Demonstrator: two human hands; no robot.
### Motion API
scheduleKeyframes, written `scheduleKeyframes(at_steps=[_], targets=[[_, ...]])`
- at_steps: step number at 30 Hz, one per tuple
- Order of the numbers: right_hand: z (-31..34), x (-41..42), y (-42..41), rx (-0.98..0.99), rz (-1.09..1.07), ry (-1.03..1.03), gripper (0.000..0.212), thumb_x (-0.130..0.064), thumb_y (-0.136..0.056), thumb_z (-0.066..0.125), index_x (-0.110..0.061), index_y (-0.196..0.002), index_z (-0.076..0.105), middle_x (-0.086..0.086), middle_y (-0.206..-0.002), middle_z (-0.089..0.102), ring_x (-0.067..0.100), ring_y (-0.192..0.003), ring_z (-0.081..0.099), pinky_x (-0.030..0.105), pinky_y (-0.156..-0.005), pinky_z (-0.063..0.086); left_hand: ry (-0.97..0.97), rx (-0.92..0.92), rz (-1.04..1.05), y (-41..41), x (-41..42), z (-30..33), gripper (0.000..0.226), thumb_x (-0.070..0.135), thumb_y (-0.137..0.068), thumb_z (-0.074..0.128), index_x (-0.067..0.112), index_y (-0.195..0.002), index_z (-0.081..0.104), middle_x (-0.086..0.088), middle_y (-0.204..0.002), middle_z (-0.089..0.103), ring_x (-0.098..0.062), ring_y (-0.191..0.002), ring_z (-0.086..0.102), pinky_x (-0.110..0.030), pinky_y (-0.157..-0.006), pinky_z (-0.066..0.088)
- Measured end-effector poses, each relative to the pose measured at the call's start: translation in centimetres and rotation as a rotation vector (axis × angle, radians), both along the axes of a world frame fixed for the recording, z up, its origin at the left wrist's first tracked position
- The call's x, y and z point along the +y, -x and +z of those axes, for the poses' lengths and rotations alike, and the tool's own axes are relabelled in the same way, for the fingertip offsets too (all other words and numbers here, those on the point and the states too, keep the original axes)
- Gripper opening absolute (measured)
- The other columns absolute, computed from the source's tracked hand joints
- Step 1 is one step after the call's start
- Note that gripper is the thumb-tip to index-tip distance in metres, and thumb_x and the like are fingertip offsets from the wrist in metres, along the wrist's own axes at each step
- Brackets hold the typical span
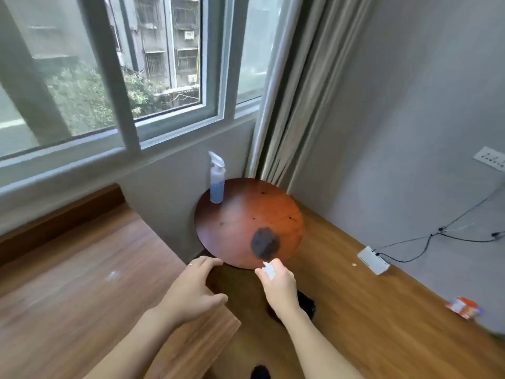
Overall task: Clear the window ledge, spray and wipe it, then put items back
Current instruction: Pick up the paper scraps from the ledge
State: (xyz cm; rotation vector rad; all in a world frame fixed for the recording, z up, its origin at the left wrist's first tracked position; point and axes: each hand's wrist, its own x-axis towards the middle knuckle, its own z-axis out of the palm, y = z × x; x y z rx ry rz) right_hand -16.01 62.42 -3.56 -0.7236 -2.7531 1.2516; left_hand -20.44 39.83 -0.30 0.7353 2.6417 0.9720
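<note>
Reaching toward the round table (pixel 284 212) at centre frame, both hands low in the picture. Right hand (pixel 278 285) pinches a small white scrap (pixel 269 270), looks like a tissue or wipe; too blurred to say more. Left hand (pixel 194 285) is spread and holding nothing, fingertips near the table's near edge, over the corner of the wooden platform (pixel 82 283) at lower left.

Spray bottle (pixel 217 181) stands upright at the table's far edge, just beside the wall under the window (pixel 123 77), part full of blue liquid. Window ledge (pixel 68 165) runs across the left of the frame, with nothing on the part I can see.

Step, my read: ledge looks cleared, so this is tool pickup before spraying. Wipe is in hand, bottle not yet. Next move calls for the free left hand to go past the dark round thing (pixel 265 243) on the table's near side, take the bottle by the neck, then swing left to the ledge.

Count:
- spray bottle: 1
- table: 1
- dark thing on table: 1
- white box with cables (pixel 374 259), floor at right: 1
- orange-and-white packet (pixel 464 307), floor at lower right: 1
- wall socket (pixel 490 158), right edge: 1
</note>
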Motion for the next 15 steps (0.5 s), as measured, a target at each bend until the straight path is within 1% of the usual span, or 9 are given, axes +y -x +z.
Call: scheduleKeyframes(at_steps=[3,5,7,9,11,13,15], targets=[[-2.8,7.1,0.3,-0.115,-0.061,-0.028,0.025,-0.042,-0.094,0.063,-0.022,-0.091,0.048,0.002,-0.095,0.06,0.02,-0.084,0.052,0.031,-0.069,0.038,-0.019,-0.052,-0.098,1.6,9.4,-1.4,0.07,0.053,-0.07,0.066,0.028,-0.132,0.048,0.019,-0.126,0.045,-0.004,-0.124,0.039,-0.014,-0.1,0.03],[-5.3,11.6,0.4,-0.185,-0.093,-0.033,0.026,-0.044,-0.094,0.063,-0.021,-0.097,0.051,0.002,-0.099,0.06,0.02,-0.087,0.052,0.031,-0.073,0.04,-0.002,-0.089,-0.17,2.8,15.4,-3.2,0.069,0.052,-0.073,0.066,0.028,-0.134,0.046,0.017,-0.13,0.045,-0.002,-0.126,0.038,-0.014,-0.102,0.03],[-8.3,15.7,0.9,-0.244,-0.114,-0.022,0.031,-0.044,-0.093,0.064,-0.017,-0.107,0.057,0.005,-0.108,0.063,0.023,-0.097,0.057,0.033,-0.082,0.045,0.052,-0.126,-0.234,4.2,20.7,-5.9,0.069,0.051,-0.074,0.066,0.027,-0.136,0.045,0.015,-0.133,0.045,-0.003,-0.127,0.038,-0.014,-0.102,0.03],[-11.5,19.4,1.7,-0.298,-0.14,-0.009,0.036,-0.046,-0.093,0.065,-0.017,-0.113,0.057,0.005,-0.115,0.063,0.024,-0.107,0.058,0.032,-0.086,0.045,0.125,-0.204,-0.276,5.4,25.2,-9.3,0.071,0.051,-0.075,0.065,0.026,-0.138,0.043,0.012,-0.134,0.045,-0.006,-0.127,0.039,-0.016,-0.102,0.032],[-15.1,22.5,2.7,-0.356,-0.151,0.011,0.04,-0.047,-0.092,0.065,-0.018,-0.117,0.056,0.003,-0.121,0.063,0.022,-0.113,0.057,0.029,-0.084,0.043,0.211,-0.308,-0.3,6.0,29.0,-13.1,0.073,0.051,-0.076,0.065,0.026,-0.14,0.04,0.01,-0.135,0.043,-0.009,-0.127,0.04,-0.02,-0.103,0.035],[-18.9,25.2,3.7,-0.397,-0.158,0.01,0.041,-0.048,-0.092,0.065,-0.018,-0.117,0.056,0.002,-0.122,0.063,0.022,-0.114,0.056,0.027,-0.081,0.042,0.28,-0.427,-0.289,6.3,32.0,-17.3,0.076,0.051,-0.075,0.066,0.027,-0.141,0.038,0.01,-0.135,0.043,-0.011,-0.127,0.041,-0.023,-0.103,0.038],[-23.6,27.8,4.9,-0.443,-0.165,0.013,0.035,-0.047,-0.091,0.067,-0.019,-0.107,0.053,0.004,-0.12,0.064,0.022,-0.113,0.056,0.028,-0.08,0.04,0.328,-0.532,-0.255,6.6,34.8,-22.1,0.077,0.052,-0.075,0.066,0.028,-0.142,0.036,0.009,-0.135,0.042,-0.012,-0.128,0.043,-0.024,-0.103,0.039]])
